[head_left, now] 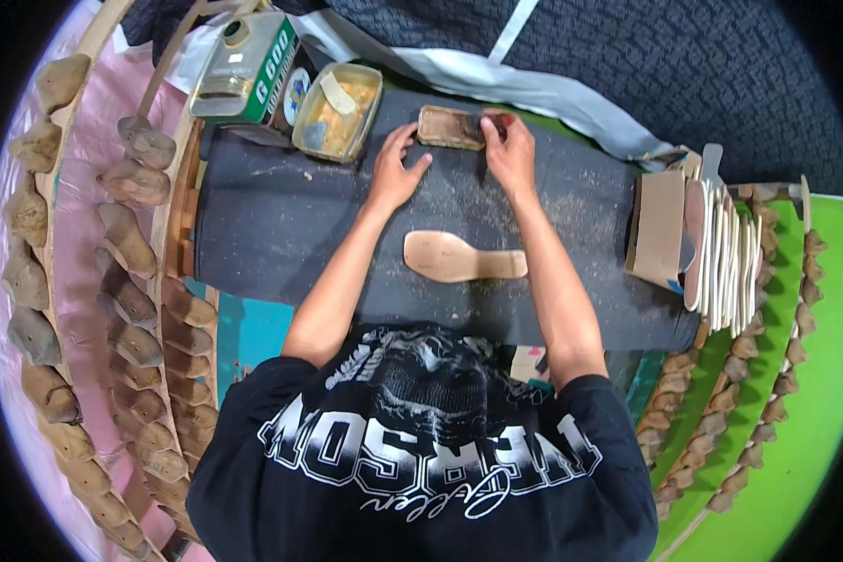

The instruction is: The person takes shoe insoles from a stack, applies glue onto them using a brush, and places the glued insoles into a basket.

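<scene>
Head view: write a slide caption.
Left hand beside a small tray, right hand holding a dark object, tan sole-shaped piece on dark cloth.

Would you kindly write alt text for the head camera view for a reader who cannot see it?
A person's right hand holds a small dark object at the right end of a shallow rectangular brown tray, the left hand by its left end. Nearer on the dark table lies a flat tan sole-shaped piece.
</scene>
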### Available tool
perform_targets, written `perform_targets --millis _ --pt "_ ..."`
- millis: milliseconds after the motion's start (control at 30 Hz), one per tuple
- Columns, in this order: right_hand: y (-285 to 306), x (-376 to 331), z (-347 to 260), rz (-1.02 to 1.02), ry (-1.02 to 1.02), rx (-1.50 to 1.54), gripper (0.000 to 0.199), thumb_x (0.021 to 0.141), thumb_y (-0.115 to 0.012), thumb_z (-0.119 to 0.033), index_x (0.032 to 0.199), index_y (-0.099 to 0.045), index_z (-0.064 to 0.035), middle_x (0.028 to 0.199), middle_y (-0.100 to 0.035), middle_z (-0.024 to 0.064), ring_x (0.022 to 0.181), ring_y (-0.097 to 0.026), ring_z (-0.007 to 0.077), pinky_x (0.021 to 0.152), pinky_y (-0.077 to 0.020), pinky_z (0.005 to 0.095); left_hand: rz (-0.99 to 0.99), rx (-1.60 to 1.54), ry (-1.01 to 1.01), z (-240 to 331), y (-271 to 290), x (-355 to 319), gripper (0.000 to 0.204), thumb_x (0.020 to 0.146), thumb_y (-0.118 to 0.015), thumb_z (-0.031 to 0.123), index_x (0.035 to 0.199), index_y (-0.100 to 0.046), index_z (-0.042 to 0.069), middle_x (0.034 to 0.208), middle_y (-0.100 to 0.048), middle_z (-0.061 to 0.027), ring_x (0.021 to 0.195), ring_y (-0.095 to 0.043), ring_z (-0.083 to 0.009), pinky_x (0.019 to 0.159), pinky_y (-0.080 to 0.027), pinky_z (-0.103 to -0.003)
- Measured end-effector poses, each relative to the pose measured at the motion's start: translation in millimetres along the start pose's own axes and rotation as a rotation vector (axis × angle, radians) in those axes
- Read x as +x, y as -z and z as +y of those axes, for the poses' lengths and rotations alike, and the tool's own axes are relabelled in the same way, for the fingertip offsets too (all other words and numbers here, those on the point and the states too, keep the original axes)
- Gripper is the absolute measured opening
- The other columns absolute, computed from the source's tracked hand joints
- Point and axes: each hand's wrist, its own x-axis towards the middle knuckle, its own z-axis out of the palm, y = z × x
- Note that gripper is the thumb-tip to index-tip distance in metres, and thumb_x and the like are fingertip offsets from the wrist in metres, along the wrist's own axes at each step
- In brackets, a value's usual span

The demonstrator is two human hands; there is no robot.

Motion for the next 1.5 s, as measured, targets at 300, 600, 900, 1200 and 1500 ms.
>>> perform_targets --millis 300,600,900,1200,1500 --pt "54 -129 -47 -0.061 0.010 0.022 0.013 0.103 -0.065 -0.009 0.111 -0.068 0.0008 0.099 -0.074 0.0152 0.090 -0.075 0.0279 0.083 -0.0576 0.0400 -0.455 0.438 -0.146 46 62 -103 0.090 0.063 -0.098 0.049 0.139 -0.067 0.011 0.155 -0.054 -0.0109 0.146 -0.050 -0.0353 0.127 -0.025 -0.062" --pt "27 -203 -7 -0.020 -0.127 0.066 0.024 0.097 -0.076 -0.009 0.111 -0.063 0.0048 0.107 -0.071 0.0192 0.090 -0.076 0.0295 0.070 -0.0616 0.0363 -0.294 0.488 -0.281 26 37 -142 0.090 0.056 -0.098 0.052 0.133 -0.071 0.013 0.151 -0.059 -0.0059 0.150 -0.044 -0.0321 0.129 -0.015 -0.065" --pt "69 -203 7 0.175 -0.096 -0.279 0.018 0.097 -0.070 -0.008 0.109 -0.061 0.0013 0.098 -0.068 0.0209 0.086 -0.068 0.0409 0.077 -0.0547 0.0484 -0.266 0.534 -0.301 22 31 -159 0.094 0.051 -0.099 0.055 0.129 -0.072 0.011 0.125 -0.063 -0.0102 0.132 -0.055 -0.0324 0.127 -0.021 -0.067" --pt "42 -215 10 -0.033 -0.135 -0.115 0.018 0.096 -0.073 -0.008 0.109 -0.063 -0.0018 0.093 -0.072 0.0157 0.084 -0.073 0.0283 0.073 -0.0565 0.0386 -0.195 0.549 -0.321 23 26 -165 0.090 0.055 -0.098 0.056 0.126 -0.071 0.008 0.123 -0.063 -0.0107 0.128 -0.058 -0.0317 0.126 -0.021 -0.066" --pt "118 -198 35 0.243 -0.171 -0.282 0.020 0.097 -0.072 -0.008 0.112 -0.063 0.0015 0.098 -0.072 0.0207 0.087 -0.073 0.0335 0.077 -0.0569 0.0444 -0.197 0.554 -0.317 20 27 -164 0.090 0.055 -0.098 0.055 0.127 -0.072 0.007 0.124 -0.063 -0.0103 0.128 -0.058 -0.0312 0.127 -0.021 -0.066"
